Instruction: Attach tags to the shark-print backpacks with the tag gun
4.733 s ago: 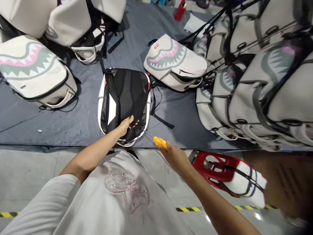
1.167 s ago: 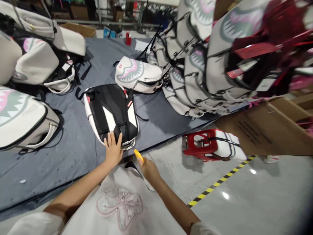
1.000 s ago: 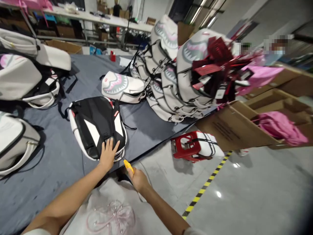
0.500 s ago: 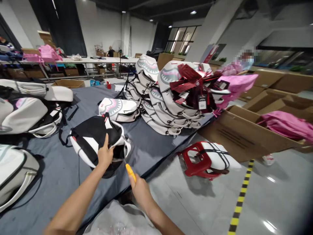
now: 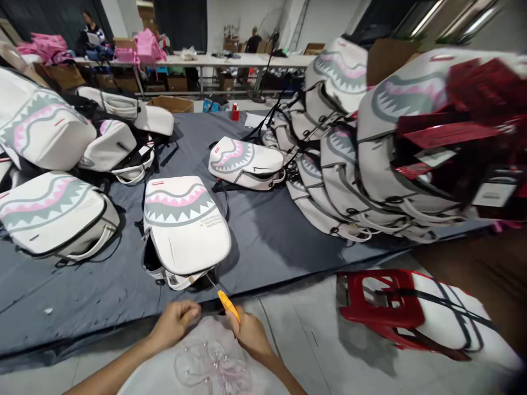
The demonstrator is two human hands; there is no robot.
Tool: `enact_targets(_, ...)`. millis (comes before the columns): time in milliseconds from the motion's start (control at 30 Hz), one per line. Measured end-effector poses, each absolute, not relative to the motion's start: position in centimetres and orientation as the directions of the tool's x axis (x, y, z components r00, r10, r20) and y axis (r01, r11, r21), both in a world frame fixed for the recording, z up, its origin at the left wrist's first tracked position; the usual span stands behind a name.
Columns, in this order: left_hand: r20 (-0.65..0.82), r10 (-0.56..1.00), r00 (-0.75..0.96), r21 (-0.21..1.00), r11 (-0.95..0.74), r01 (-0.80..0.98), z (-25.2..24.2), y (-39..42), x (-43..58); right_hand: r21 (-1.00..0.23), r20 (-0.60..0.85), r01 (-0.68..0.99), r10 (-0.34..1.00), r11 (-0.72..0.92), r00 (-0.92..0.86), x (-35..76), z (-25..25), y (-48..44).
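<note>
A white backpack (image 5: 189, 225) with a grey and pink shark-mouth print lies front side up on the grey-covered table, its top handle towards me. My left hand (image 5: 175, 322) is closed at the table's near edge, just short of the bag; whether its curled fingers hold anything is hidden. In my right hand (image 5: 249, 332) is a yellow-handled tool (image 5: 228, 305) with a thin metal shaft. The shaft points at the bag's near right corner, and I cannot tell if it touches. Behind the bag lies another shark-print backpack (image 5: 247, 162).
Stacked backpacks (image 5: 341, 181) with red tags (image 5: 457, 131) crowd the table's right side. More bags (image 5: 53, 214) lie on the left. On the floor at right stands a red stool (image 5: 382, 304) beside something white with black straps (image 5: 453, 307). People and pink bags are at the back.
The backpack was black back side up under my left hand; now its printed front is up. My left hand has drawn back and curled. The view has shifted left.
</note>
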State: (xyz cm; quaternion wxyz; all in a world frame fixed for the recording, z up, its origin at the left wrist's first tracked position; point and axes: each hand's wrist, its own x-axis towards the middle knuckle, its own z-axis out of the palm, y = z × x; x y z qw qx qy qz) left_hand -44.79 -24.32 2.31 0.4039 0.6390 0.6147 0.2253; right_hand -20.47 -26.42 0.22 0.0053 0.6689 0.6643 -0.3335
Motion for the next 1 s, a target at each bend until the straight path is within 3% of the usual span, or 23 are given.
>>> enact_targets(100,0.039,0.988,0.152,0.47,-0.152,0.869,3.3,-22.2,-47.3,-0.418,-0.508,0.901,0.852,-0.119,-0.123,-21.3,-0.2,-24.3)
enact_targets(167,0.08,0.981,0.177,0.269,-0.193,0.944,3.2,-18.9,-48.2,-0.429,-0.511,0.895,0.85,-0.119,-0.132,-21.1,-0.6,-23.7)
enact_targets(233,0.049,0.981,0.187,0.182,-0.193,0.964,2.8,-15.5,-48.6,-0.445,-0.527,0.886,0.838,-0.129,-0.143,-20.2,-1.0,-23.8)
enact_targets(433,-0.012,0.996,0.086,0.096,-0.085,0.992,3.0,-11.0,-47.7,-0.676,-0.366,0.725,0.914,-0.13,-0.178,-18.0,-0.1,-25.0)
enact_targets(567,-0.093,0.985,0.146,0.037,-0.144,0.989,2.9,-11.5,-46.6,-0.727,-0.321,0.667,0.939,-0.161,-0.124,-19.7,1.1,-23.9)
enact_targets(667,-0.159,0.986,0.052,0.034,-0.047,0.998,4.6,-10.4,-46.7,-0.752,-0.331,0.63,0.937,-0.191,-0.111,-20.6,1.3,-23.1)
enact_targets(733,-0.101,0.994,-0.046,0.065,0.052,0.997,7.1,-9.0,-47.3,-0.781,-0.327,0.593,0.937,-0.195,-0.122,-20.8,1.1,-23.0)
enact_targets(800,0.054,0.994,-0.091,0.096,0.085,0.992,10.3,-7.6,-48.1,-0.83,-0.292,0.528,0.946,-0.178,-0.139,-21.0,1.0,-23.1)
enact_targets(900,0.24,0.971,-0.017,0.127,-0.014,0.992,14.3,-6.6,-48.9,-0.88,-0.204,0.455,0.974,-0.138,-0.1,-21.5,1.5,-22.9)
enact_targets(1000,0.292,0.953,0.085,0.161,-0.136,0.977,15.9,-7.2,-47.9,-0.815,-0.203,0.571,0.973,-0.104,-0.114,-22.0,3.7,-20.6)
